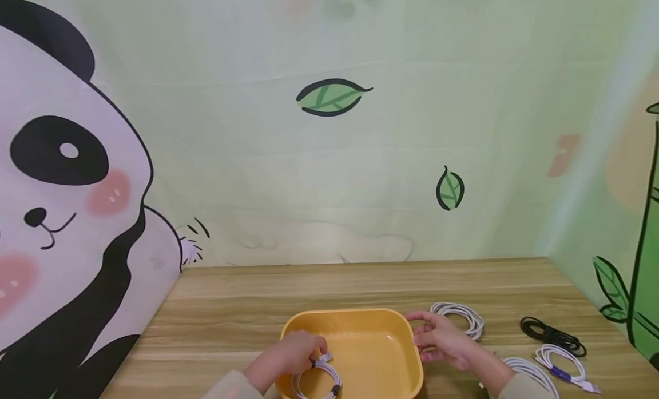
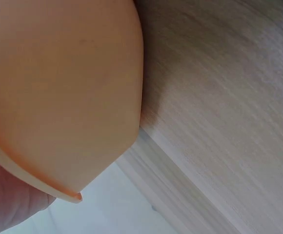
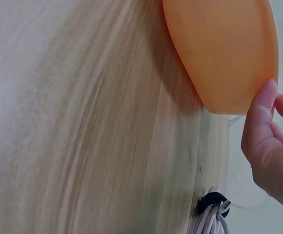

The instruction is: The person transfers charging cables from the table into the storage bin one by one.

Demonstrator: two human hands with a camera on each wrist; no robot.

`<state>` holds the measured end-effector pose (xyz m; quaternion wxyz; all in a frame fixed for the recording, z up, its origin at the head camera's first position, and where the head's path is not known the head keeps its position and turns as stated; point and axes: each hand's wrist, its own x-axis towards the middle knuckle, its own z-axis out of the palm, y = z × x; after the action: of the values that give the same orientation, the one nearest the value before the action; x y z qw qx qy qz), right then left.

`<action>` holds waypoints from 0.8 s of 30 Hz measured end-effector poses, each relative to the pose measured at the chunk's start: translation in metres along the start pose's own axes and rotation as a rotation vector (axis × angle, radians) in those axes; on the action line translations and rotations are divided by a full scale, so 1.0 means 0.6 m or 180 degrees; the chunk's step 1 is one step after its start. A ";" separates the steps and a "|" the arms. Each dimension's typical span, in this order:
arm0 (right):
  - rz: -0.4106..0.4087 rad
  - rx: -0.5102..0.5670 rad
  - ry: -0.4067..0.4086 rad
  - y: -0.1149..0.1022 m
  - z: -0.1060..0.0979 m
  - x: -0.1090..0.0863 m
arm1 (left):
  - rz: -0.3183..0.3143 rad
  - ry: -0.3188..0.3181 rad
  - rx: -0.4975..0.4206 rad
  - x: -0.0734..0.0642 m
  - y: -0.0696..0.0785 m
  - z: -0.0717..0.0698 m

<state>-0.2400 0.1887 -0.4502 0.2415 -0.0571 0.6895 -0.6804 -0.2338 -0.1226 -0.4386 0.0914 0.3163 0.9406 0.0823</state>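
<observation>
A yellow plastic bin [image 1: 381, 353] rests on the wooden table in front of me. My left hand [image 1: 298, 352] reaches over its left side and holds a coiled white cable [image 1: 337, 376] by its upper part; dark ties bind the coil, and a pale plug end shows by the fingers. In the left wrist view only part of that hand [image 2: 10, 195] shows beyond the bin's rim. On the other side, my right hand [image 1: 445, 339] grips the bin's right rim, its fingertips at the edge, as the right wrist view also shows.
Behind my right hand lies a coiled grey-white cable [image 1: 471, 319]. Further right are a bundled black cable [image 1: 553, 336] and a white cable with a blue tie [image 1: 561, 373]. Another white coil [image 1: 532, 373] is partly hidden by my right forearm. A printed panda backdrop [image 1: 247, 159] stands behind the table.
</observation>
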 end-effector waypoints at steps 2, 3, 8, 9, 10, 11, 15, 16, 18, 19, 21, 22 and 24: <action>0.0003 0.0002 -0.0008 0.000 0.000 0.000 | -0.0009 -0.0034 -0.0007 0.001 0.000 0.000; 0.0003 0.0003 -0.0011 0.000 0.000 0.000 | -0.0014 -0.0049 -0.0010 0.001 0.000 0.000; 0.0000 0.0022 -0.0024 0.002 -0.001 0.002 | -0.0118 -0.0117 -0.0061 0.006 0.000 0.003; -0.0003 0.0023 -0.0024 0.002 -0.001 0.002 | -0.0146 -0.0125 -0.0087 0.007 0.000 0.003; -0.0004 0.0023 -0.0024 0.002 -0.002 0.002 | -0.0175 -0.0138 -0.0102 0.007 0.001 0.003; -0.0004 0.0019 -0.0024 0.003 -0.002 0.003 | -0.0205 -0.0149 -0.0126 0.008 0.001 0.002; -0.0019 0.0014 -0.0027 0.003 -0.003 0.004 | -0.0253 -0.0156 -0.0175 0.010 0.003 -0.003; -0.0022 0.0011 -0.0025 0.003 -0.003 0.004 | -0.0274 -0.0160 -0.0198 0.011 0.004 -0.005; -0.0038 0.0013 -0.0032 0.003 -0.003 0.004 | -0.0346 -0.0176 -0.0317 0.012 0.005 -0.007; -0.0044 0.0015 -0.0037 0.004 -0.003 0.004 | -0.0387 -0.0188 -0.0409 0.012 0.005 -0.009; -0.0052 0.0015 -0.0043 0.004 -0.003 0.005 | -0.0472 -0.0214 -0.0621 0.012 0.005 -0.011; -0.0055 0.0017 -0.0042 0.004 -0.003 0.004 | -0.0497 -0.0220 -0.0724 0.011 0.004 -0.012; -0.0062 0.0021 -0.0043 0.004 -0.003 0.004 | -0.0517 -0.0220 -0.0925 0.011 0.001 -0.014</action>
<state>-0.2423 0.1897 -0.4530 0.2398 -0.0676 0.6850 -0.6846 -0.2403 -0.1188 -0.4310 0.1748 0.2253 0.9376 0.1989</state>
